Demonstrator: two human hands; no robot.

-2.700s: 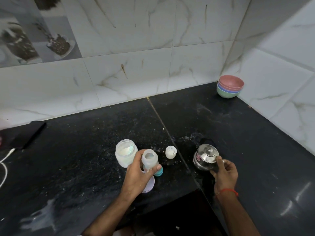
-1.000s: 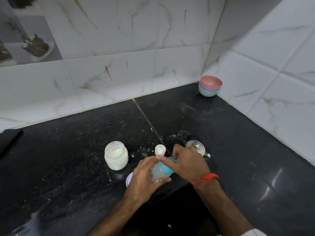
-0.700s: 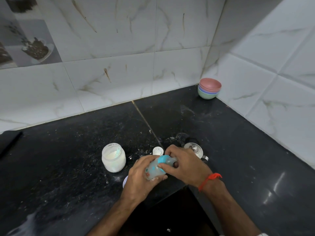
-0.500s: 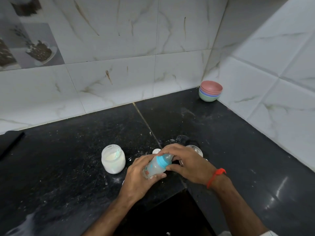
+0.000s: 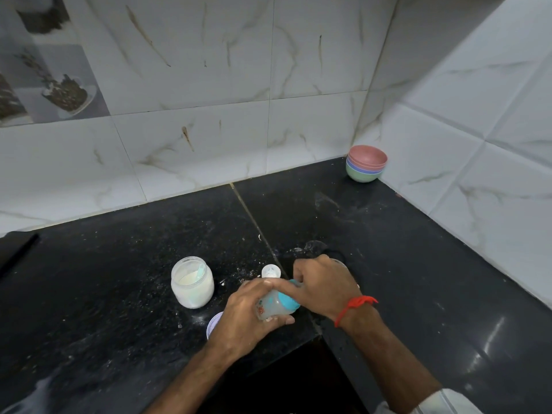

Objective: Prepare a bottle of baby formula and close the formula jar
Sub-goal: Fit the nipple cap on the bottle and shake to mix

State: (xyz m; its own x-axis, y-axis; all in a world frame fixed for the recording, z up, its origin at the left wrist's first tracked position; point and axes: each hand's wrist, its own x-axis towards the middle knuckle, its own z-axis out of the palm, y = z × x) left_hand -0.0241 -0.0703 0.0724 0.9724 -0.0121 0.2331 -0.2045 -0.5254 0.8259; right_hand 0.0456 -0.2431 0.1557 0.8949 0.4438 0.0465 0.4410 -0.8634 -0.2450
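Head: both hands clamped on bottle (image 5: pixel 276 306) (tilted) nr counter (image 5: pixel 119 294) front edge; open jar (image 5: pixel 192 282) left.

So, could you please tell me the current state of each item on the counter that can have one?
Baby bottle: tilted, gripped by the left hand; the right hand is on its blue collar.
Formula jar: upright, open, scoop inside.
Jar lid: off, lying flat.
Small white cap: off, on the counter.
Bowls: stacked.
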